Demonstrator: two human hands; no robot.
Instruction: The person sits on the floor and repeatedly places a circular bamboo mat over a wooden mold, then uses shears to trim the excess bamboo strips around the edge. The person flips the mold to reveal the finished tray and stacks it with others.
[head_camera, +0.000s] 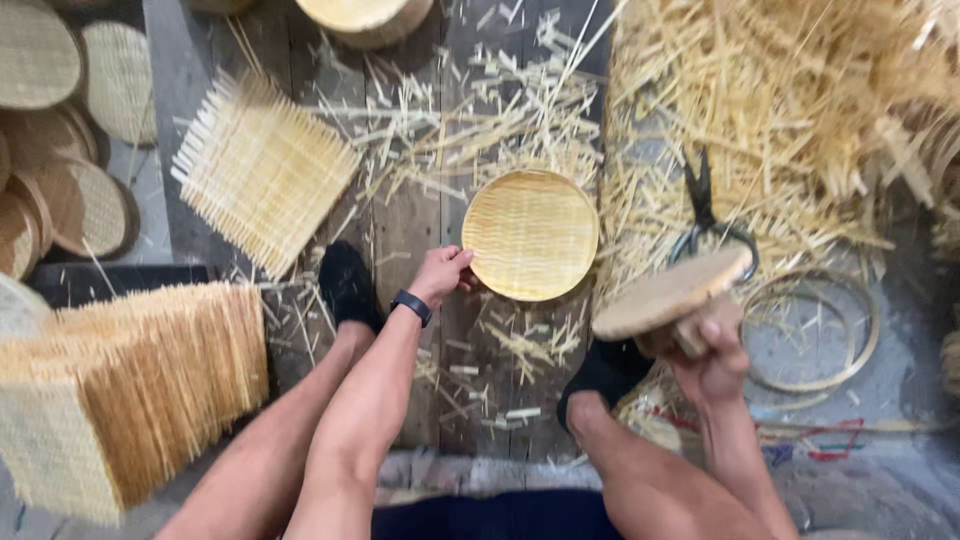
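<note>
While left hand (440, 272) touches woven tray (530, 234), right hand (712, 362) grips half-hidden wooden block (668, 293).

Woven tray (531, 234) between square mat (262, 170) leftward; scissors (704, 205) rightward.

Worn on the head, looking steeply down past bare knees onto the plank floor (400, 230). Close range: left hand (440, 272) and right hand (712, 362) within arm's reach, mid-frame. Floor's far edge toward the top, seated lap along the bottom. Single view only, nothing shared with another.
</note>
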